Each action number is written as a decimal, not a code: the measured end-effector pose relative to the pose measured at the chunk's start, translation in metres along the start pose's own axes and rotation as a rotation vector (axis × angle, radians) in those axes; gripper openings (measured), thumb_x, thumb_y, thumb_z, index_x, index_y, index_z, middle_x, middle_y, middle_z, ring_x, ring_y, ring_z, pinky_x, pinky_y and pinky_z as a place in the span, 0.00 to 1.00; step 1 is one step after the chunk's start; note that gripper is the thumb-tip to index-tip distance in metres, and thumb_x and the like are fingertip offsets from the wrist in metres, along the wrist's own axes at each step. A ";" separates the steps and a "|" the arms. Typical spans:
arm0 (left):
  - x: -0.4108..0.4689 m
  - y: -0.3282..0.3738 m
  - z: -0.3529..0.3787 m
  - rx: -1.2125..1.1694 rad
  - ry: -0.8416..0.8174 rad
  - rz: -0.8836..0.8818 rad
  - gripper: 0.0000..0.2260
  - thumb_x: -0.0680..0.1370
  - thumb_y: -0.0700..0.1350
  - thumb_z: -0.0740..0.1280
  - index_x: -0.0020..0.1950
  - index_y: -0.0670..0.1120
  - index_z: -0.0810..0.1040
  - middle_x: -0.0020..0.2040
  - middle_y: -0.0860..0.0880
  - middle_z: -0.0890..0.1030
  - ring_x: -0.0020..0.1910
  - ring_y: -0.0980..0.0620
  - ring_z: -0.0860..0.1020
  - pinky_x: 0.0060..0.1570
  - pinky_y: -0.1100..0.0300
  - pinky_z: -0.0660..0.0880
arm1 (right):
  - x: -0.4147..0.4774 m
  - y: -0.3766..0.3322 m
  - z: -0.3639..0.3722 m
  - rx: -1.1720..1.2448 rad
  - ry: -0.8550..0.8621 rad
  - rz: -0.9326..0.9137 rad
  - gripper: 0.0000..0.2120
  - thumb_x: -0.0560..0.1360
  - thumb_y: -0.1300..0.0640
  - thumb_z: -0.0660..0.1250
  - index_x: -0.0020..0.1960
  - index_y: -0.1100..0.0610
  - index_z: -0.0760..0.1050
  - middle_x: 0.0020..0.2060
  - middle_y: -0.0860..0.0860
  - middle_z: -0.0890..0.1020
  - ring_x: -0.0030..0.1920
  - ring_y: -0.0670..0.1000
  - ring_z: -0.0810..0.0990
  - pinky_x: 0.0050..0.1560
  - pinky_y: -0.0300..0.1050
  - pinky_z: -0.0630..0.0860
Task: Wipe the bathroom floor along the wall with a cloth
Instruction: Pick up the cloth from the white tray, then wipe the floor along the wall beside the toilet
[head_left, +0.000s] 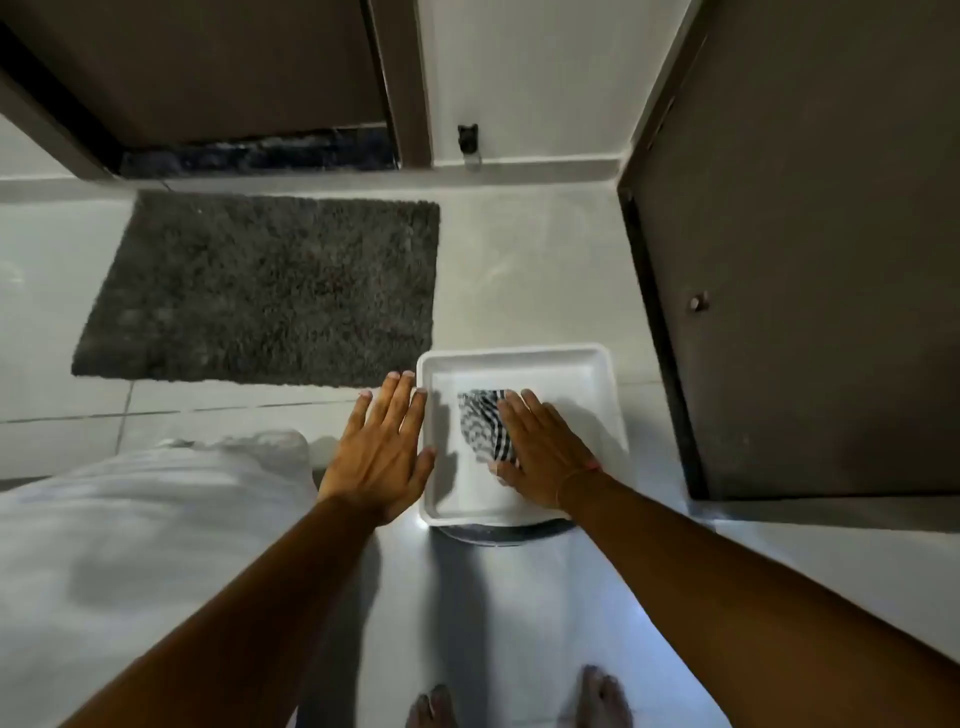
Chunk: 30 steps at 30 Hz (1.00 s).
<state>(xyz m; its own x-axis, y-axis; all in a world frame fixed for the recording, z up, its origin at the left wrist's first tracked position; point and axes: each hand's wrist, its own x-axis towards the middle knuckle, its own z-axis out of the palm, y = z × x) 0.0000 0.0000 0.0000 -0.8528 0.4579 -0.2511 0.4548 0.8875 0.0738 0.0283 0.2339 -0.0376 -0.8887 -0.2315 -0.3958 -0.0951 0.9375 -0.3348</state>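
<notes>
A black-and-white checked cloth (483, 423) lies bunched inside a white square tray (597, 374) on the pale tiled floor. My right hand (540, 449) lies flat over the cloth's right part, fingers stretched forward, palm pressing down on it. My left hand (384, 441) hovers flat with spread fingers just left of the tray, its fingertips at the tray's left rim, holding nothing. The wall with its skirting (545, 169) runs across the far side of the floor.
A dark grey shaggy mat (270, 286) lies to the left before a doorway. A dark brown door (805, 260) stands open at right. A black doorstop (467, 137) sits on the wall. A white bundle of fabric (130, 545) lies at lower left. My bare toes (597, 696) show at the bottom.
</notes>
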 end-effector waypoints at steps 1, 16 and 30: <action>0.006 -0.003 0.013 0.018 0.013 0.012 0.33 0.80 0.58 0.47 0.79 0.39 0.57 0.81 0.39 0.56 0.80 0.40 0.54 0.77 0.42 0.50 | 0.013 0.003 0.014 -0.026 0.012 -0.019 0.41 0.77 0.40 0.59 0.78 0.58 0.43 0.79 0.55 0.47 0.79 0.55 0.43 0.77 0.52 0.43; 0.029 -0.003 0.073 -0.068 0.121 -0.029 0.32 0.81 0.57 0.49 0.80 0.38 0.55 0.81 0.38 0.53 0.81 0.41 0.51 0.78 0.44 0.48 | 0.049 0.025 0.085 0.087 0.186 0.016 0.33 0.77 0.68 0.54 0.78 0.63 0.44 0.79 0.59 0.47 0.79 0.58 0.45 0.78 0.52 0.51; 0.000 0.082 -0.022 -0.049 0.128 0.203 0.31 0.82 0.56 0.49 0.79 0.39 0.54 0.81 0.39 0.52 0.80 0.40 0.50 0.78 0.40 0.53 | -0.097 0.057 -0.015 0.084 0.555 0.291 0.32 0.75 0.72 0.60 0.77 0.63 0.55 0.76 0.61 0.60 0.76 0.59 0.59 0.74 0.51 0.61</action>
<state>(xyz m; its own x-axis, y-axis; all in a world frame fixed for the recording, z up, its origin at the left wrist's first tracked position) 0.0313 0.0736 0.0272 -0.7722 0.6271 -0.1021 0.6097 0.7767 0.1582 0.1027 0.3137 -0.0053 -0.9753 0.2203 0.0147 0.2008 0.9128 -0.3557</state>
